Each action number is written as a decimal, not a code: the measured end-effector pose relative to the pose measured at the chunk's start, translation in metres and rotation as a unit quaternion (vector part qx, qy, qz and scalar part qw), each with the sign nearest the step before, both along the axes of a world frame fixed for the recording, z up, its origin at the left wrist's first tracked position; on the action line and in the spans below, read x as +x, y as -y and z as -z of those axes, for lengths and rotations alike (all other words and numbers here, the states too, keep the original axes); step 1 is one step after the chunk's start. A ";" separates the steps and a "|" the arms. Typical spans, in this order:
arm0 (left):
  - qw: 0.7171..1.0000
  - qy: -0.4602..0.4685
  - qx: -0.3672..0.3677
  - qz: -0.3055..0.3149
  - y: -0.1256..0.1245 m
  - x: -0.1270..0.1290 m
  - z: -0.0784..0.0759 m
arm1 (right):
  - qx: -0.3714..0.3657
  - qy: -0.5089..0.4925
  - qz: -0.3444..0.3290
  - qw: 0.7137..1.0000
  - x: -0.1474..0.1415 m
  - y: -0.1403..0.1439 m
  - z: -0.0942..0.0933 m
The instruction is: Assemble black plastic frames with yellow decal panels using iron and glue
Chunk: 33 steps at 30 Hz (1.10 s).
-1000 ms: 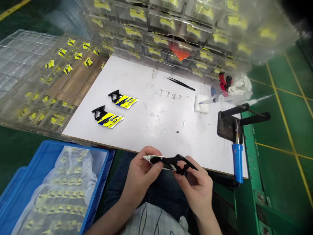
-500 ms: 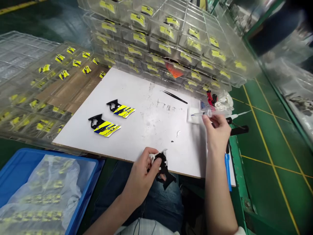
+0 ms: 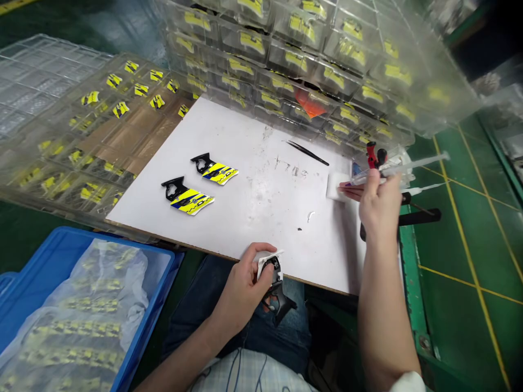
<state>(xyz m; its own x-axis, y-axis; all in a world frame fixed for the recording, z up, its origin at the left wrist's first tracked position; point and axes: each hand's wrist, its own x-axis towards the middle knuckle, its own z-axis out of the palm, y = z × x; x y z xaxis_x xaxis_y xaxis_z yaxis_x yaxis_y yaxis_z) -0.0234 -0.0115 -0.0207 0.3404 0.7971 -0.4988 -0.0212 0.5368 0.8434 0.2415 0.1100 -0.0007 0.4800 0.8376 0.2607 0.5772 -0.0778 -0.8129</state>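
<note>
My left hand [image 3: 241, 288] grips a black and white plastic part [image 3: 278, 296] over the table's near edge, thumb on its black inner side. At the right of the table, my right hand [image 3: 382, 201] has its thumb and fingers around a clear syringe [image 3: 420, 163]. The syringe's purple tip lies along my fingers, beside a small white foam block [image 3: 335, 186]. My hand hides part of the barrel. Two black parts with yellow and blue striped panels, an upper one [image 3: 220, 172] and a lower one [image 3: 192, 200], lie on the white board [image 3: 253, 218].
Stacked clear trays [image 3: 261, 71] of yellow parts stand behind the board, with more trays [image 3: 93, 136] at the left. Black tweezers [image 3: 308, 153] lie near the stack. Red-handled pliers [image 3: 371, 155] and a black-handled tool [image 3: 420, 216] sit at the right. A blue bin [image 3: 159, 256] is lower left.
My right hand has turned, its fingers now stretched along the syringe, whose rear end points up and right. The part in my left hand has tilted slightly. The whole view has shifted.
</note>
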 end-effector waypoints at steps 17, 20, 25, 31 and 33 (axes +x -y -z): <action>0.996 -0.058 0.071 -0.008 0.002 0.002 0.011 | 0.129 -0.588 -0.137 0.787 -0.090 0.099 0.009; 0.995 -0.060 0.074 -0.008 0.001 0.003 0.009 | 0.161 -0.644 -0.130 0.737 -0.093 0.096 0.010; 0.997 -0.051 0.055 -0.002 0.001 0.002 0.006 | 0.194 -0.671 -0.105 0.707 -0.096 0.092 0.012; 0.997 -0.050 0.051 -0.004 0.000 0.002 0.007 | 0.168 -0.618 -0.143 0.755 -0.091 0.089 0.008; 0.997 -0.049 0.052 0.000 0.000 0.001 0.007 | 0.159 -0.588 -0.160 0.777 -0.090 0.089 0.006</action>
